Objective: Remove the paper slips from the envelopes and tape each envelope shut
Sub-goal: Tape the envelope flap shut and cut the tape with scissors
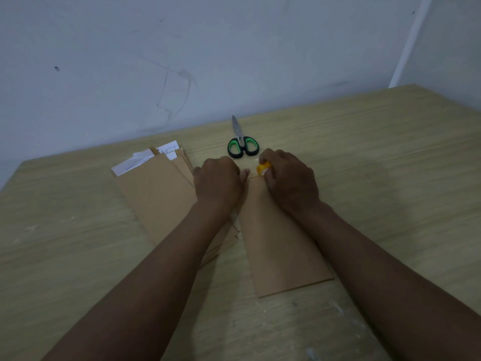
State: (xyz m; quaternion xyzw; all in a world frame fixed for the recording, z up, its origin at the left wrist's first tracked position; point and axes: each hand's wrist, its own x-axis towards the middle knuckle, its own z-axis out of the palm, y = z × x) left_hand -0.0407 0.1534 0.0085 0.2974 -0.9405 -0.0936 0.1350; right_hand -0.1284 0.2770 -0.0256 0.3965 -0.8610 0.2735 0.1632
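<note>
Right hand [289, 178] gripping yellow tape roll [263, 168], left hand [218, 181] clenched atop brown envelope [276, 243], scissors [242, 142] beyond

We seem to be in a plain, dim room, perhaps a bare home or office corner: a light wood-grain table [364, 142] fills the lower frame, and a scuffed, pencil-marked white wall [130, 61] spans the upper frame.
</note>
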